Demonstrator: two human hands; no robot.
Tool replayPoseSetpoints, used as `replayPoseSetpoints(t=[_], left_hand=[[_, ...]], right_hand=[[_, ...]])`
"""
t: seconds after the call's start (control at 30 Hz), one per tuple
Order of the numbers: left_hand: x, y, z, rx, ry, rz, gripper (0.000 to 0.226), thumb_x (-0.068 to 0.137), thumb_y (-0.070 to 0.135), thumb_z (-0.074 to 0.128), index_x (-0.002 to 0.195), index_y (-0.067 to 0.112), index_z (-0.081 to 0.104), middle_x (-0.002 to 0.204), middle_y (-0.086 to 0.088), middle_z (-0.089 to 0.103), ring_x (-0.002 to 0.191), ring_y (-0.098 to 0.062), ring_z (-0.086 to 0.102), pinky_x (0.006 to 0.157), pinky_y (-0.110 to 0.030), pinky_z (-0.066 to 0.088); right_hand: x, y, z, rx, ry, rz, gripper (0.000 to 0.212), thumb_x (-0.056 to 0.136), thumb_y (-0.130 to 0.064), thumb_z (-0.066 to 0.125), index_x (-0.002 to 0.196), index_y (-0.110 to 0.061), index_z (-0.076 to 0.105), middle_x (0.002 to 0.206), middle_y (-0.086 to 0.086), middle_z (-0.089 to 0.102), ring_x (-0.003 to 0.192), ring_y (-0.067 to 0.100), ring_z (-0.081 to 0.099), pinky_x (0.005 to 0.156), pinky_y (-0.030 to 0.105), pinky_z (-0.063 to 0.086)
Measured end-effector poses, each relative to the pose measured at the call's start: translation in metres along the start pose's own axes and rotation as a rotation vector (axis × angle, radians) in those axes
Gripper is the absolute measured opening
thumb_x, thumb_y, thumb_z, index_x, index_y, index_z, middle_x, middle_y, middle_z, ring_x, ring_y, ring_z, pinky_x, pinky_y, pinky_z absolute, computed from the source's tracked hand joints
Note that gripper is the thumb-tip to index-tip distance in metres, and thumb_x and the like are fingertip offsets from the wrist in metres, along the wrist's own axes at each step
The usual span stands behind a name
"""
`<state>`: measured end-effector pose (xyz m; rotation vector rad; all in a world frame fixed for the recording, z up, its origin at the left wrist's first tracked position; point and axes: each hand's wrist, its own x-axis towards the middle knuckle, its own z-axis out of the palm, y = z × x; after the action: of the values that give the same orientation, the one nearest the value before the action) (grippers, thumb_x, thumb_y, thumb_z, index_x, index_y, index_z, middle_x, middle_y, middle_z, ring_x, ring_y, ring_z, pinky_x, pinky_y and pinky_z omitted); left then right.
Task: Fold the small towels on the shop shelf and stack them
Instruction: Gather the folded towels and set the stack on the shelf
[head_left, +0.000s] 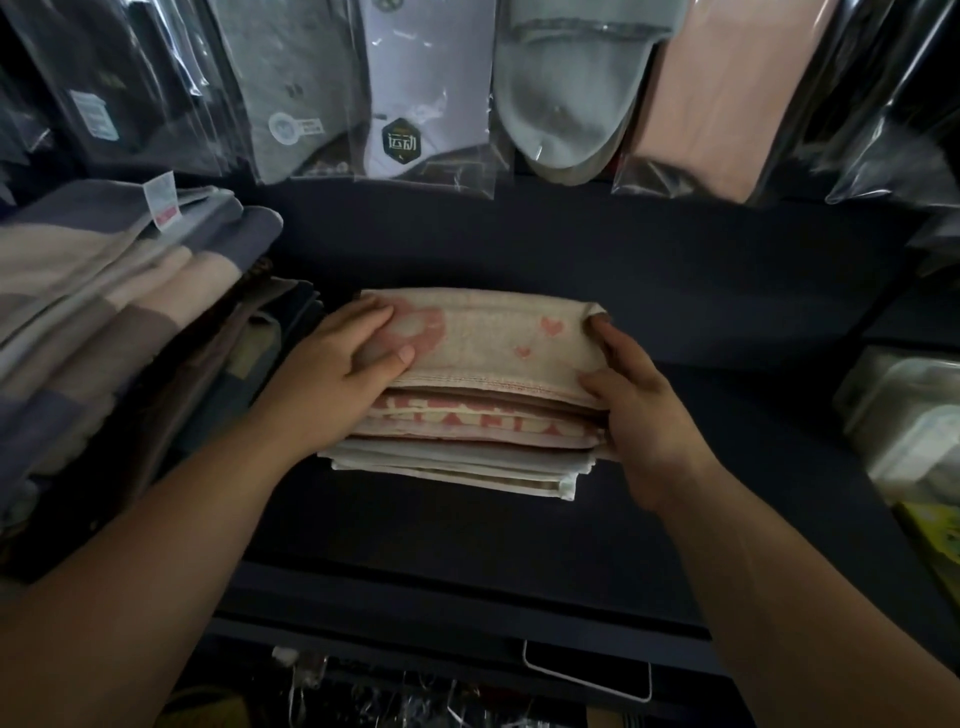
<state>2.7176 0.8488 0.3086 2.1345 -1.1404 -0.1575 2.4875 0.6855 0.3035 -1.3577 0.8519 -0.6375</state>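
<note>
A stack of folded small towels (467, 447) sits in the middle of the dark shelf (675, 291). Its top towel (493, 343) is beige with pink hearts and a pink round motif. My left hand (337, 374) lies flat on the top towel's left end, fingers straight, thumb on the near hem. My right hand (634, 395) holds the stack's right end, with the thumb on the top towel's near corner and the fingers along its right edge. Pink-patterned towels lie below, and white ones at the bottom.
A slanted pile of grey and beige folded cloths (114, 322) with a white tag leans at the left. Bagged socks and slippers (566, 88) hang behind the shelf. Wrapped packages (914, 426) stand at the right. A wire hook (587, 675) sits below the shelf front.
</note>
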Motion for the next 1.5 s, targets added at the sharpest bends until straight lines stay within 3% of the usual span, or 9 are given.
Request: replayPoseSetpoints(t=[0.13,0.33,0.53,0.67,0.83,0.97,1.07,1.27,1.5], left_hand=[[-0.014,-0.008,0.007,-0.293,0.14,-0.116,0.036,0.1,0.04,0.055,0.136,0.04,0.059,0.153,0.011,0.043,0.14,-0.006,0.039,0.12,-0.038,0.03],[-0.037,-0.009,0.002,-0.446,0.134,-0.235,0.032,0.101,0.044,0.051,0.132,0.048,0.057,0.131,0.024,0.058,0.12,0.002,0.054,0.099,-0.024,0.043],[-0.087,-0.011,-0.018,-0.341,0.132,-0.28,0.034,0.096,0.06,0.048,0.129,0.054,0.054,0.133,0.024,0.056,0.115,0.008,0.052,0.104,-0.029,0.042],[-0.107,-0.019,-0.04,0.049,0.115,-0.276,0.051,0.086,0.078,0.042,0.129,0.055,0.057,0.122,0.009,0.052,0.115,-0.013,0.053,0.1,-0.037,0.045],[-0.082,-0.003,-0.061,0.273,0.28,-0.061,0.054,0.087,0.065,0.039,0.126,0.038,0.065,0.122,-0.001,0.049,0.118,-0.029,0.044,0.101,-0.038,0.037],[-0.034,0.004,-0.055,0.268,-0.008,-0.063,0.062,0.085,0.076,0.04,0.143,0.053,0.044,0.155,0.007,0.036,0.145,-0.019,0.026,0.121,-0.04,0.02],[-0.016,0.002,-0.046,0.322,-0.224,-0.129,0.076,0.074,0.09,0.032,0.145,0.065,0.025,0.165,0.009,0.023,0.153,-0.02,0.015,0.124,-0.045,0.014],[-0.038,0.014,-0.045,0.336,-0.271,-0.197,0.073,0.08,0.085,0.042,0.147,0.064,0.023,0.153,0.01,0.037,0.14,-0.018,0.039,0.109,-0.036,0.036],[-0.042,0.002,-0.061,-0.149,-0.01,-0.298,0.046,0.084,0.048,0.072,0.127,0.049,0.057,0.124,0.017,0.061,0.109,-0.006,0.061,0.087,-0.029,0.05]], right_hand=[[-0.007,0.006,0.001,-0.044,0.018,0.06,0.047,0.099,-0.043,0.055,0.141,-0.057,0.041,0.121,-0.015,0.066,0.105,0.015,0.069,0.083,0.047,0.062],[0.001,0.009,0.014,-0.08,-0.022,0.071,0.045,0.099,-0.048,0.053,0.141,-0.058,0.039,0.122,-0.015,0.065,0.107,0.016,0.068,0.082,0.047,0.062],[0.029,-0.004,0.036,-0.132,-0.084,0.049,0.044,0.095,-0.046,0.061,0.138,-0.042,0.049,0.12,-0.008,0.068,0.104,0.018,0.07,0.09,0.047,0.059],[0.036,-0.008,0.058,-0.095,-0.034,0.064,0.049,0.09,-0.055,0.064,0.132,-0.037,0.046,0.12,-0.003,0.065,0.101,0.019,0.068,0.086,0.044,0.059],[0.015,0.003,0.074,-0.122,0.176,0.014,0.084,0.083,-0.071,0.056,0.153,-0.048,0.016,0.157,0.003,0.026,0.135,0.028,0.041,0.108,0.05,0.04],[-0.016,0.007,0.083,-0.03,0.179,0.076,0.092,0.081,-0.068,0.064,0.15,-0.06,0.003,0.165,-0.006,0.001,0.147,0.031,0.026,0.11,0.057,0.035],[-0.034,0.017,0.09,0.097,0.061,0.168,0.098,0.075,-0.067,0.072,0.145,-0.067,0.005,0.166,-0.011,0.009,0.146,0.029,0.031,0.111,0.055,0.036],[-0.034,0.03,0.109,0.182,-0.121,0.076,0.084,0.071,-0.061,0.078,0.136,-0.069,0.027,0.137,-0.015,0.056,0.126,0.012,0.055,0.104,0.044,0.049],[-0.016,0.013,0.102,0.115,-0.248,0.073,0.077,0.086,-0.055,0.069,0.151,-0.052,0.027,0.132,-0.02,0.059,0.123,0.007,0.056,0.111,0.043,0.043]])
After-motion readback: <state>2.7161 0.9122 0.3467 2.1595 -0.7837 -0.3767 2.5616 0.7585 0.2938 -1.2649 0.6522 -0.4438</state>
